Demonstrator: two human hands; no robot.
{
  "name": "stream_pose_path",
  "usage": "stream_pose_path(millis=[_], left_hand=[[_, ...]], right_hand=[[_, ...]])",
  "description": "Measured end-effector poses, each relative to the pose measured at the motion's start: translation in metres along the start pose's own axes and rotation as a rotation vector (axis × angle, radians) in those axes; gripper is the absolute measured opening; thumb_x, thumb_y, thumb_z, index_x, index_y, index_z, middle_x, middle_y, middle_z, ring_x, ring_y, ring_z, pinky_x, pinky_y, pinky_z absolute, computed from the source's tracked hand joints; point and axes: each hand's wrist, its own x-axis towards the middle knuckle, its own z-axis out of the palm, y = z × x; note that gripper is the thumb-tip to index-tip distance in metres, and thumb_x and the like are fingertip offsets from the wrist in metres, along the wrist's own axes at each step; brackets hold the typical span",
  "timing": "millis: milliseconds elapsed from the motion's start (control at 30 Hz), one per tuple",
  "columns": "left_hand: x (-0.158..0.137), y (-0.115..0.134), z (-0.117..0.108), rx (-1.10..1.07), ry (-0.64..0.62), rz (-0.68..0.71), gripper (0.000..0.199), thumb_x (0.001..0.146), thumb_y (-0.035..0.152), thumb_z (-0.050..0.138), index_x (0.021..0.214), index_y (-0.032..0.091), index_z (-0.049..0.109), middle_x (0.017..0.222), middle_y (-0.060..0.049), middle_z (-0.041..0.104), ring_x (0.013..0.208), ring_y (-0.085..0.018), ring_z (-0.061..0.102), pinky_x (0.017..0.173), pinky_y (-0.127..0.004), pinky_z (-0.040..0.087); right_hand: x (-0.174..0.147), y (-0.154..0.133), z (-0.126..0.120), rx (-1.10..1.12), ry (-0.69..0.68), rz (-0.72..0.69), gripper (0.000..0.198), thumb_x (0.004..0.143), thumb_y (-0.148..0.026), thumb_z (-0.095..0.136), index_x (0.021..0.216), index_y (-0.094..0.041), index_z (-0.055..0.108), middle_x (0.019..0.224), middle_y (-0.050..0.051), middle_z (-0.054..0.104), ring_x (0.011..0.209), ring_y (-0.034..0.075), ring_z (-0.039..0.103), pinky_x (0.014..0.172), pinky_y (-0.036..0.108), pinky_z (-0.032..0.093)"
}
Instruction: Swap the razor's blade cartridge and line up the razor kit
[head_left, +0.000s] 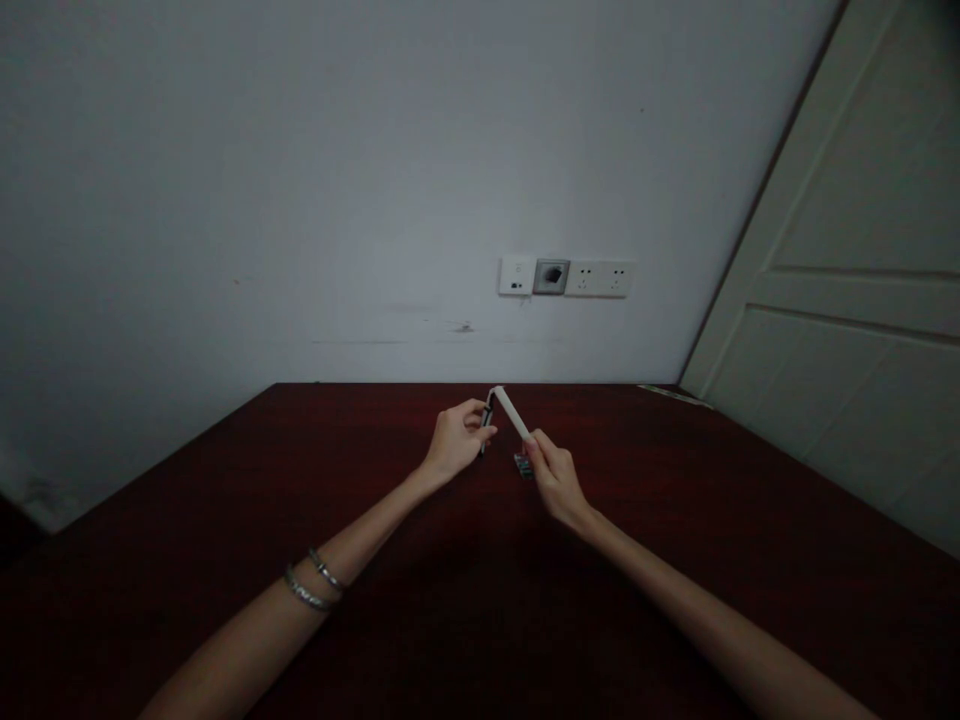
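My left hand (454, 438) is closed, with thumb and fingers pinching a thin dark piece with a pale edge (487, 416), held upright. A flat white strip (513, 412) slants down from the top of that piece into my right hand (556, 478), which is closed around its lower end. The strip and the dark piece meet at a peak between my hands; whether they are joined cannot be made out. Just left of my right hand, a small patterned greenish item (523, 465) shows near the tabletop, partly hidden by the fingers. Its kind is too small to tell.
Both arms reach over a dark red wooden table (360, 430) that meets a pale wall (337, 200). Sockets and a switch plate (600, 279) sit on the wall above its far edge. A panelled white door (847, 300) stands at the right, near a thin pale strip (675, 396).
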Motion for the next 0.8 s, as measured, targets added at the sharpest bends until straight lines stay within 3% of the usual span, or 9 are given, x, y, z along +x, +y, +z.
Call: stream_pose_path(millis=[167,367,567,700,800], left_hand=[[0.001,0.000,0.001,-0.083,-0.043,-0.062,0.022,0.066,0.010,0.062,0.087,0.013,0.057,0.066,0.000,0.062,0.052,-0.013,0.061,0.051,-0.024,0.049],[0.004,0.012,-0.008,-0.197,-0.100,-0.271,0.015,0.069,0.011,0.060,0.083,0.012,0.054,0.064,-0.002,0.061,0.049,-0.015,0.061,0.046,-0.026,0.049],[0.002,0.020,-0.011,-0.288,-0.283,-0.477,0.007,0.070,0.011,0.058,0.077,0.011,0.054,0.062,-0.004,0.061,0.052,-0.018,0.063,0.049,-0.028,0.050],[0.002,0.018,-0.012,-0.320,-0.358,-0.537,0.009,0.069,0.013,0.060,0.075,0.010,0.054,0.063,-0.006,0.061,0.053,-0.018,0.064,0.052,-0.030,0.050],[0.003,0.016,-0.013,-0.327,-0.347,-0.566,0.010,0.068,0.013,0.061,0.075,0.010,0.054,0.064,-0.007,0.062,0.054,-0.018,0.064,0.054,-0.030,0.049]], right_hand=[[0.004,0.004,-0.002,-0.024,-0.021,-0.008,0.031,0.091,-0.039,0.030,0.070,-0.020,0.041,0.053,-0.004,0.040,0.048,0.010,0.038,0.049,0.022,0.028],[0.018,0.029,-0.032,-0.067,-0.014,0.036,0.032,0.089,-0.041,0.032,0.068,-0.019,0.043,0.055,-0.004,0.039,0.050,0.010,0.037,0.050,0.023,0.028],[0.046,0.020,-0.048,0.009,-0.301,0.049,0.037,0.086,-0.046,0.037,0.065,-0.018,0.048,0.057,-0.003,0.040,0.055,0.011,0.038,0.053,0.024,0.029],[0.051,0.027,-0.046,0.083,-0.413,0.106,0.037,0.086,-0.048,0.038,0.065,-0.018,0.045,0.057,-0.004,0.039,0.053,0.010,0.035,0.051,0.024,0.027],[0.050,0.040,-0.050,0.081,-0.441,0.107,0.037,0.085,-0.048,0.039,0.063,-0.018,0.043,0.057,-0.004,0.037,0.054,0.010,0.034,0.052,0.024,0.026]])
